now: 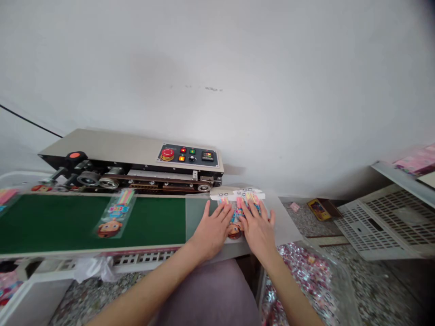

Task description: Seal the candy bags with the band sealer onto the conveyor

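My left hand [213, 227] lies with fingers stretched over several printed plastic pouches [234, 231] at the right end of the belt. Beside it my right hand [258, 228] rests on the same pouches, its fingers spread. The pouches show a cartoon face and pastel sticks, and their white tops point at the machine. My fingers hide part of them. Farther left, a single pouch [114, 216] lies on the green conveyor belt [156, 222]. Behind the belt stands the band sealing machine [136, 156], with lit buttons and a small display.
A red stop button [167, 154] sits on the machine's panel. Below right, a large clear bag [306, 276] holds many shiny pink packets. A grey perforated crate [377, 222] and a yellow box [318, 209] are on the floor at right. A white wall rises behind.
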Demonstrator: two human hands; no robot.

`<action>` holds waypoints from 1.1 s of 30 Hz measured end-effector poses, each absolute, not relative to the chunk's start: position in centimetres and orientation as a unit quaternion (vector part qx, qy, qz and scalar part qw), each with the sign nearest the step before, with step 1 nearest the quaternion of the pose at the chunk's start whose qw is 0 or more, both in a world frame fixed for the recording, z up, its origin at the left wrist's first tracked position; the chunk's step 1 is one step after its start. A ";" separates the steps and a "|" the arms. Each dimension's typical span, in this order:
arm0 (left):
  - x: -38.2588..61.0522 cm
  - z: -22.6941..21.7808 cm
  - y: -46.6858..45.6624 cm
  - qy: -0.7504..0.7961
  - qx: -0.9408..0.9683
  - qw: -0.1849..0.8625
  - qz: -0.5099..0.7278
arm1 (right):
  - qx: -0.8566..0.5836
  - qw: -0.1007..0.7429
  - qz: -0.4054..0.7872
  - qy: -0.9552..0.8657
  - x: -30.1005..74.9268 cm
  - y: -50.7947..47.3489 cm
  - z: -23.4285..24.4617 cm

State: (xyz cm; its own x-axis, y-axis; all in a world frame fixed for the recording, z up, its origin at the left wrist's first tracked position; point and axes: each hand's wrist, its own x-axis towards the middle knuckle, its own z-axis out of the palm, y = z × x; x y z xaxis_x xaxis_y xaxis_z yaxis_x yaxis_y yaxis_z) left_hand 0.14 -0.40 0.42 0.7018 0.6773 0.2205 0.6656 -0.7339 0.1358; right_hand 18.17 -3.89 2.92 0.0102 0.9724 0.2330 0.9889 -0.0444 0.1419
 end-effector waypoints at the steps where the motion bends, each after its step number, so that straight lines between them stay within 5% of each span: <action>1: -0.7 0.5 -0.1 0.363 0.923 0.021 0.126 | -0.708 0.033 -0.134 -0.692 18.3 -3.8 2.8; 13: -9.8 2.1 1.1 0.427 0.897 0.031 0.106 | -0.677 0.081 -0.067 -0.728 13.1 -3.2 3.1; 22: -0.9 2.5 -1.0 0.378 0.914 0.076 0.126 | -0.692 0.083 -0.096 -0.710 15.3 -0.6 5.3; 33: -5.8 0.6 -0.3 0.428 0.897 0.012 0.113 | -0.742 0.051 -0.134 -0.655 16.1 -4.0 1.0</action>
